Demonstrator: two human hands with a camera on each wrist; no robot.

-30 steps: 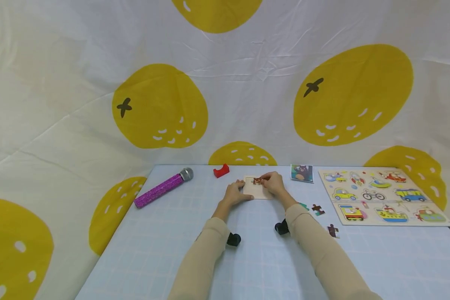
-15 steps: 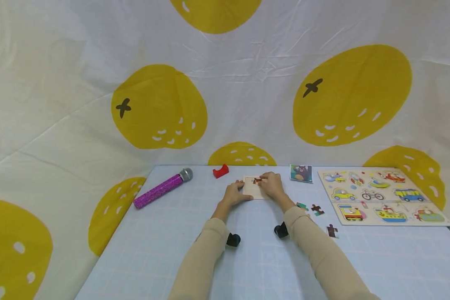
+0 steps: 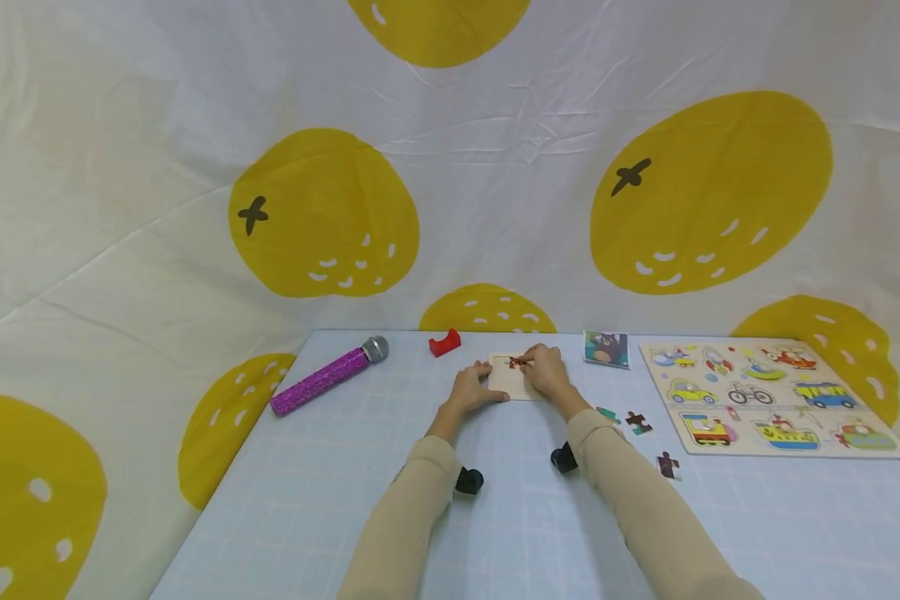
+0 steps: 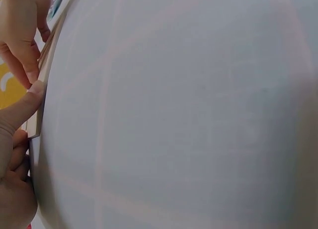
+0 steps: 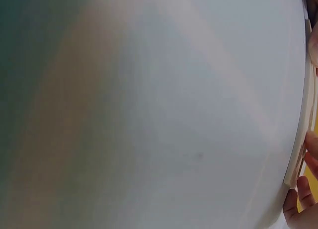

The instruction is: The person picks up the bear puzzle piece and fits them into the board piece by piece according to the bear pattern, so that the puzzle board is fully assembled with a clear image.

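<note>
A small wooden puzzle tray (image 3: pixel 510 388) lies flat near the back of the table, with brown-and-red jigsaw work (image 3: pixel 513 362) in its upper part. My left hand (image 3: pixel 471 390) grips the tray at its left side, the fingers at the far left and the thumb along the near edge. From the right, my right hand (image 3: pixel 546 372) pinches a small jigsaw piece at the tray's upper middle; the fingers mostly hide it. In the left wrist view, the left thumb presses the tray's side (image 4: pixel 34 123). The tray's edge (image 5: pixel 297 162) also shows in the right wrist view.
Loose jigsaw pieces (image 3: pixel 638 422) (image 3: pixel 668 465) lie beside the right forearm. A bear picture card (image 3: pixel 606 348) and a vehicle peg puzzle board (image 3: pixel 783 407) sit to the right. A purple microphone (image 3: pixel 322 382) and a red curved block (image 3: pixel 445 342) are at left.
The right fingers have shifted slightly and come down closer over the piece in the tray. My left hand keeps its grip on the tray.
</note>
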